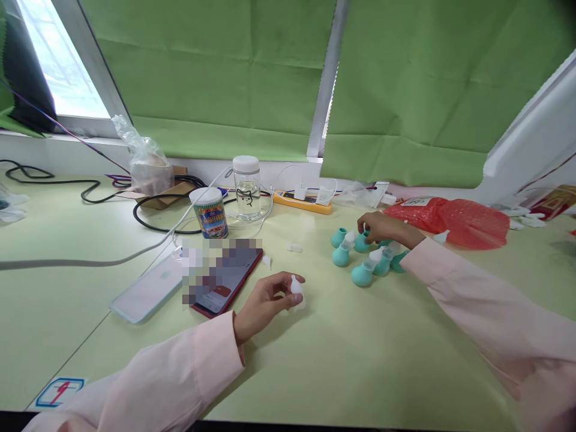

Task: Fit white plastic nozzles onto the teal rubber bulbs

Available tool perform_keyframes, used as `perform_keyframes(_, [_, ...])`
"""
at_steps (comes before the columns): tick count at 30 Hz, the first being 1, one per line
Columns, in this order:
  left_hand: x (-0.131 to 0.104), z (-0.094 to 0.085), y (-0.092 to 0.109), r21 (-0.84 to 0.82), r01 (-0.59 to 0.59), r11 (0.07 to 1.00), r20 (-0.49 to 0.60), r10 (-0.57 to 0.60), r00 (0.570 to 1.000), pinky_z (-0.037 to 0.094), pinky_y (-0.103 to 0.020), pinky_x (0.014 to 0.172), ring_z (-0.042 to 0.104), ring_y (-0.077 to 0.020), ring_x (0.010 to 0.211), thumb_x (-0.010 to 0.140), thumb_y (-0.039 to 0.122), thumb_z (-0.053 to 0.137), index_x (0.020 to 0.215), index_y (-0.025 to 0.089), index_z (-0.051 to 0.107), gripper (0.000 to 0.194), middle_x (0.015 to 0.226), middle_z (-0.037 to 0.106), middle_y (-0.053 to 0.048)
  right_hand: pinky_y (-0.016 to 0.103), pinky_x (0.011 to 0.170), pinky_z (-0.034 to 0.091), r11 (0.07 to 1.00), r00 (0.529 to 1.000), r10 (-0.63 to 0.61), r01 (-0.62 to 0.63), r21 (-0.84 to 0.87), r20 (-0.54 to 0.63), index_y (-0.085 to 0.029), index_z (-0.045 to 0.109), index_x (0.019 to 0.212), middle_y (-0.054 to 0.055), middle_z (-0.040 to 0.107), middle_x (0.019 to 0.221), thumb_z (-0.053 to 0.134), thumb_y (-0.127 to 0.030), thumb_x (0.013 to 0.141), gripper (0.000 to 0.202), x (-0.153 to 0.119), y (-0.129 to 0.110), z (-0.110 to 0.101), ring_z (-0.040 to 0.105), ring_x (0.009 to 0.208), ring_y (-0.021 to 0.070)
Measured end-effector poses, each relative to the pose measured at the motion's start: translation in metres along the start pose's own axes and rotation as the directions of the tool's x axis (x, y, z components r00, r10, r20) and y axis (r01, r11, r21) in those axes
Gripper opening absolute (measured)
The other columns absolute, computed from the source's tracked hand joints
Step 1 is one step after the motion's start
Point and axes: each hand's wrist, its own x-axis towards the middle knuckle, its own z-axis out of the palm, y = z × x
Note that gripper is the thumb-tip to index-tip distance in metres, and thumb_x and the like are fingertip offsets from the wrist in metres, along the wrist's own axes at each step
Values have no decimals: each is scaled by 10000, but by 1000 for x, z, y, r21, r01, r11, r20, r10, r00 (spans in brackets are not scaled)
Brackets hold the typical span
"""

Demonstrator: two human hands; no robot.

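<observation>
My left hand pinches a small translucent white nozzle tip between thumb and fingers, above the table's middle. Further right, my right hand reaches down with its fingers curled round the neck of a teal squeeze bulb. Several similar bulbs stand close together there. One teal bulb and another at the front have translucent nozzles in their necks; the teal bulb at the back left has an open neck. My right hand and sleeve partly cover the bulbs behind.
A loose nozzle and a small clear piece lie beside the phone. Left stand a noodle cup and a glass bottle. A power strip, cables and a red plastic bag lie along the back.
</observation>
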Motion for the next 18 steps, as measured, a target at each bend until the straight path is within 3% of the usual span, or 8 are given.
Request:
perform_keyframes(3, [0,0,0,-11,23,1000,-16,-23,1000,392,-238,579,467,-89,582,641,311,665,872,127,555,315,676,511,6,232,520,403,1000,998,8,-8,-2,-65,-156,607,751,58,586,789,631,-127,571,184,-6,-2,-10,565,635,158])
perform_keyframes(7, [1,0,-1,-19,18,1000,-58,-19,998,396,-224,563,494,-92,596,574,239,707,722,134,512,267,680,522,13,282,572,407,999,962,50,-52,-2,-270,-149,590,828,68,583,744,596,-244,655,197,-33,-17,-52,553,683,195])
perform_keyframes(9, [2,1,-2,-14,5,1000,-76,-6,997,395,-215,553,504,-101,622,540,207,722,667,137,486,277,680,528,10,287,578,410,996,812,7,48,78,-584,-151,589,818,39,569,664,589,-281,685,186,-56,-34,-72,528,593,152])
perform_keyframes(11, [2,0,-2,-12,4,1000,-101,-5,995,403,-216,549,511,-106,622,535,201,724,685,133,500,278,685,542,5,272,579,424,956,645,-79,265,125,-760,-176,586,798,29,566,669,600,-291,689,159,-79,-56,-81,513,586,128])
perform_keyframes(12, [1,0,-1,-11,8,1000,-112,-9,994,408,-222,551,513,-104,607,548,208,717,716,127,520,271,688,550,1,260,568,437,915,637,-90,357,189,-766,-189,582,800,28,573,689,608,-297,687,160,-90,-68,-78,513,585,122])
perform_keyframes(14, [1,0,0,-1,15,1000,-136,-15,991,421,-239,573,516,-99,572,596,230,689,800,107,559,271,669,563,-4,236,502,439,815,712,-184,496,300,-677,-192,573,775,15,572,681,623,-288,670,151,-104,-91,-59,516,550,113])
perform_keyframes(16, [0,0,0,6,15,1000,-168,-14,986,432,-250,600,525,-104,569,622,243,674,838,93,584,278,657,578,-13,232,463,410,777,800,-315,526,345,-511,-184,568,733,1,551,619,606,-238,672,90,-109,-110,-28,495,513,107])
perform_keyframes(18, [0,1,-1,-7,4,1000,-206,-5,979,443,-247,604,544,-125,624,590,239,702,810,99,600,280,684,593,-26,239,473,396,769,843,-383,517,376,-377,-173,564,738,-11,520,585,598,-202,663,87,-108,-122,7,477,505,107])
